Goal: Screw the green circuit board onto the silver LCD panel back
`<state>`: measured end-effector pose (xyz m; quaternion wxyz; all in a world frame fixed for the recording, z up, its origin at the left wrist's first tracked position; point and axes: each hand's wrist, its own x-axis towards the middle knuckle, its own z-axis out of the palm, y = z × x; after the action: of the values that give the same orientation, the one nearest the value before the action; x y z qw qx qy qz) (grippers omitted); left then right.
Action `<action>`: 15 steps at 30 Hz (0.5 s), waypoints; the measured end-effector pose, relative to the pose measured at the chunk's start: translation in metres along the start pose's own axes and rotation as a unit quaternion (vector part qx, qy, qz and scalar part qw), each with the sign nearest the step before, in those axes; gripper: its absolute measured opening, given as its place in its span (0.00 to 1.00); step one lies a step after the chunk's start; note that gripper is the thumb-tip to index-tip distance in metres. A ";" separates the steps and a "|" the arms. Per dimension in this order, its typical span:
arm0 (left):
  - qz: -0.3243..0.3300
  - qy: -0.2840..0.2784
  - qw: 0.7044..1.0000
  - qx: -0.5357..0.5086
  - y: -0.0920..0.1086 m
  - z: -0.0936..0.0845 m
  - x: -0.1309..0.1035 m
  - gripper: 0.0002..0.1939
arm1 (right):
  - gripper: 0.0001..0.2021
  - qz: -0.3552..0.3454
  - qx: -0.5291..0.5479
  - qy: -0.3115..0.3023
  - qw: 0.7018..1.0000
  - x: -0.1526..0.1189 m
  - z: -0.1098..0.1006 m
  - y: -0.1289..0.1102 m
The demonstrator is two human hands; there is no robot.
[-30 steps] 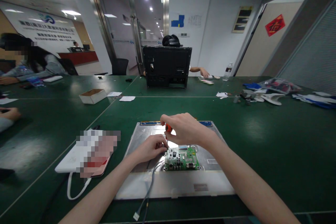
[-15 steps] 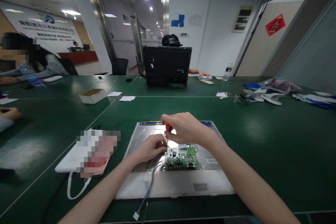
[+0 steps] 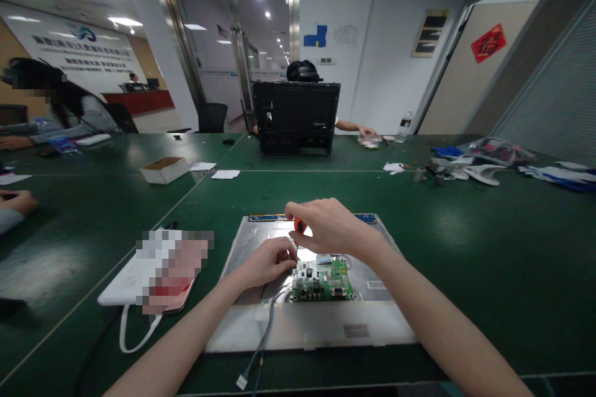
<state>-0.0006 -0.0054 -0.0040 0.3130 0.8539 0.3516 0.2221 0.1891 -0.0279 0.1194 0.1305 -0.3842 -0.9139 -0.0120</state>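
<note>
My right hand [image 3: 328,223] is closed around the red and black handle of a screwdriver [image 3: 300,224]. The screwdriver stands nearly upright, its shaft pointing down at the upper left corner of a green circuit board [image 3: 322,279]. Beside that corner, my left hand [image 3: 272,262] has its fingers curled and pinched close to the screwdriver's tip; what they hold, if anything, is hidden. Under the board lies a flat silver display panel [image 3: 372,327] with a blue strip along its far edge. Grey cables [image 3: 269,322] run from the board's left side to a white plug [image 3: 241,381].
Left of the panel lie a white box-like device [image 3: 121,285] and a pinkish phone [image 3: 186,288], with a white cable. Farther back are an open carton [image 3: 164,170], a black monitor housing [image 3: 297,119] and a bottle [image 3: 405,126]. Co-workers' hands rest on the green table.
The screwdriver's handle has turned a little in my right hand, which has barely shifted. My left hand stays where it was. A co-worker's hand behind the black housing has moved slightly right.
</note>
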 end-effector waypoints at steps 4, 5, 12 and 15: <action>0.001 -0.011 1.000 0.012 0.004 -0.002 0.001 0.03 | 0.10 0.017 -0.014 -0.002 1.000 0.002 0.002 0.002; 0.004 -0.011 1.000 0.016 0.004 -0.003 0.001 0.03 | 0.10 0.020 -0.018 0.000 1.000 0.002 0.003 0.002; 0.007 -0.008 1.000 0.019 0.002 -0.002 0.001 0.03 | 0.13 0.012 -0.002 0.000 1.000 0.001 0.002 0.000; 0.001 -0.010 1.000 0.021 0.001 -0.001 0.001 0.03 | 0.11 0.025 -0.010 -0.006 1.000 0.002 0.002 0.001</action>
<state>-0.0002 -0.0054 -0.0024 0.2982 0.8628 0.3525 0.2060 0.1880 -0.0259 0.1175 0.1213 -0.4085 -0.9045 -0.0154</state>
